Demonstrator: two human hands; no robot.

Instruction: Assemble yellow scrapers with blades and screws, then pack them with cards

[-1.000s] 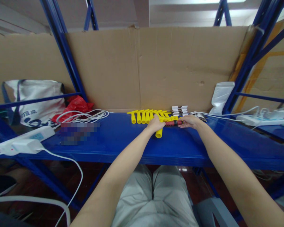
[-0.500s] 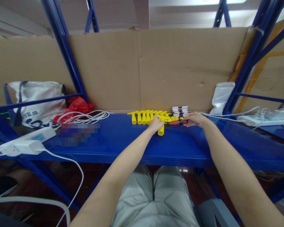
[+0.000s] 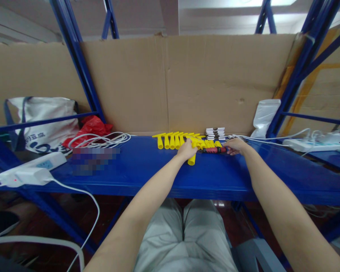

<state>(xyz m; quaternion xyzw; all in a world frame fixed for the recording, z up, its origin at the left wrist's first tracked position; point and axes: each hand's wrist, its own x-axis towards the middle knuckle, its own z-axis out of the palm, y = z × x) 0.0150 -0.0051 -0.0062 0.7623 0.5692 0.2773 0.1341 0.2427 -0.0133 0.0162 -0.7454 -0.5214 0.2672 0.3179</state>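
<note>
Red and black, the slim tool (image 3: pixel 214 150) lies between the two hands above the blue worktop (image 3: pixel 147 162), its long axis running left to right. In the head view the right hand (image 3: pixel 235 146) is nearer: its fingers look nearly closed on the tool's right end, the rest pointing left. The left hand (image 3: pixel 187 150) pinches a yellow piece (image 3: pixel 191 160) near the other end.

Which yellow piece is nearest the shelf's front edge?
The yellow piece held in the left hand: its round end sticks out closer to the front edge than the others, which lie farther back.
</note>
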